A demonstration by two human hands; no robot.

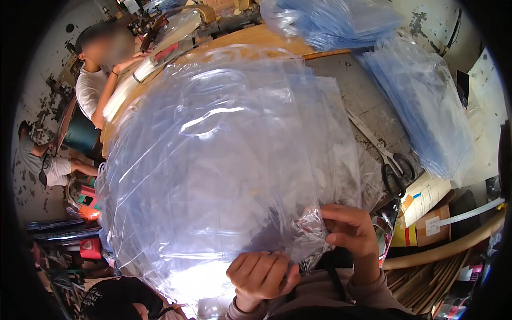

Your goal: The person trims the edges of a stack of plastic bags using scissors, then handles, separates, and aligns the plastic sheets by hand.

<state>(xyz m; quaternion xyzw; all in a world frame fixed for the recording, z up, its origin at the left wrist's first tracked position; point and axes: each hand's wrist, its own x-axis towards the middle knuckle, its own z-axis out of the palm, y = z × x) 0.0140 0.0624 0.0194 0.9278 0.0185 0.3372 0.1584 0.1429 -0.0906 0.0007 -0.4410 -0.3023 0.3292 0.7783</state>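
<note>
A wide stack of clear plastic bags [213,160] covers the table in front of me, with loop handles along the far and left edges. My left hand [264,277] is closed at the near edge of the stack, its fingers curled over the plastic. My right hand [352,229] pinches a crumpled, shiny part of a bag at the near right corner, thumb and fingers on either side. The plastic between my hands is bunched up and glossy. Glare hides part of the sheets close to my left hand.
Scissors [381,144] with black handles lie right of the stack. Bluish clear bags are piled at the right [421,106] and at the back [336,24]. A person [96,85] works across the table; another in a black cap [120,298] is at lower left. A cardboard box [432,226] stands at right.
</note>
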